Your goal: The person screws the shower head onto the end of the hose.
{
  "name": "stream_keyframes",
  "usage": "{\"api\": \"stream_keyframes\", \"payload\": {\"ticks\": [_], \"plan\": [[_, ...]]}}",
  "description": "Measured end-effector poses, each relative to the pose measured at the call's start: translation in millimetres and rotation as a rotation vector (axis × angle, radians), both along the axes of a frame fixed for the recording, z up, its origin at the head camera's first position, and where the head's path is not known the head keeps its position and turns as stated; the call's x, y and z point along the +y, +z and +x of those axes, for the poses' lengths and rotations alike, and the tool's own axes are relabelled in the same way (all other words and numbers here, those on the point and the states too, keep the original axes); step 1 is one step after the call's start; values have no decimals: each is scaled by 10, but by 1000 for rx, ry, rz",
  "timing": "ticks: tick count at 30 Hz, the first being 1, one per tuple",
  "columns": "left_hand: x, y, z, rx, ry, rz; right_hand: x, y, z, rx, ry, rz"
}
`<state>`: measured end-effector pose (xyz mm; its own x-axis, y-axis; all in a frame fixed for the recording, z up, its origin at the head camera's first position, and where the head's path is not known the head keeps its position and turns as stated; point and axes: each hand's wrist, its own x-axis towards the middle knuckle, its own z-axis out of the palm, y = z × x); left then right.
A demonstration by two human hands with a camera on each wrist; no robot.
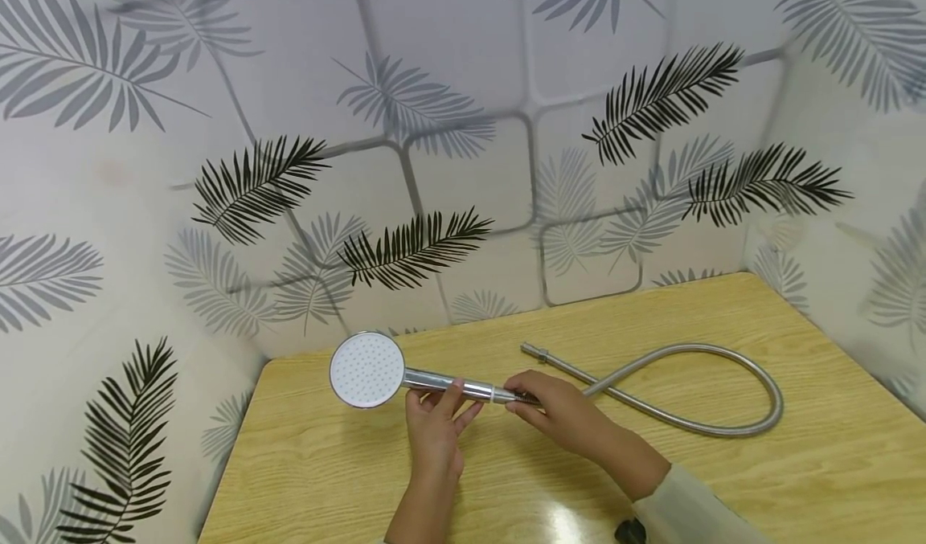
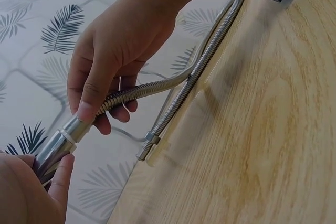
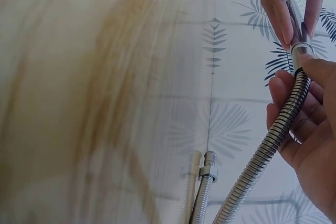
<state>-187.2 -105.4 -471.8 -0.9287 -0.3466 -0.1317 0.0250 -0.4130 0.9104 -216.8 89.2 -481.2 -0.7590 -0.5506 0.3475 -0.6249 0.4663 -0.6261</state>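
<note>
One light sleeve (image 1: 694, 512) and one small black object (image 1: 631, 532), mostly cut off, come nearest. Beyond are two bare hands. The right hand (image 1: 560, 411) is closed in a pinch on the tapered metal end of one hose (image 1: 698, 348); the left hand (image 1: 434, 435) grips the handle of one shower head (image 1: 366, 370), thumb in front, fingers behind. The shower head is held between them above the surface (image 1: 325, 464), its round white face dotted, rim and straight handle shiny chrome, with one pale ring by the joint. The ribbed metal hose crosses itself once, making one teardrop loop; its other end carries one nut (image 1: 542, 356). The surface is yellowish, wood-grained. Farthest, the wall (image 1: 470, 46) bears five large black fronds among grey ones.
</note>
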Motion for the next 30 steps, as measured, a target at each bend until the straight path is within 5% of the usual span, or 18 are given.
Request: {"api": "stream_keyframes", "payload": {"ticks": [30], "plan": [[2, -3, 7, 4, 2, 4, -40, 4, 31, 0, -41, -30]]}}
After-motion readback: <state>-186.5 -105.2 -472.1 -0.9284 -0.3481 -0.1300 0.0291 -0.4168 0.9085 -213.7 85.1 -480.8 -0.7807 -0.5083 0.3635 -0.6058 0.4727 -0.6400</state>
